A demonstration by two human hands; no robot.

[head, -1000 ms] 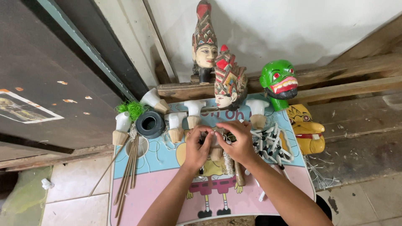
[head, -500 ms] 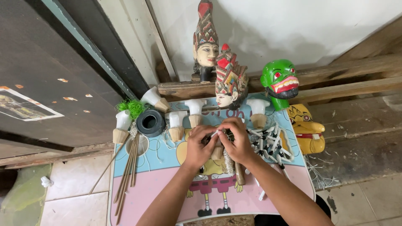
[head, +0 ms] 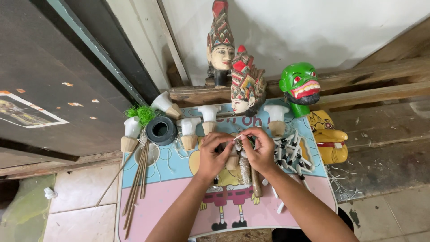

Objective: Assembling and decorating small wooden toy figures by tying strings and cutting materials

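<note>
Head view: my left hand (head: 214,154) and right hand (head: 261,150) met at middle of small table (head: 170,197), fingers of both closed, pinching thin white string (head: 238,137) over wooden puppet body (head: 244,168). I judged string light, limp, slippery; body stiff, light. Better hold on its carved neck, not string. Painted puppet head (head: 244,85) stood at far edge.

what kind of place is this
Likely a small puppet-making workshop on the floor of a home. Carved painted heads and a green mask line a wooden ledge, and both hands work at a low table strewn with sticks.
</note>
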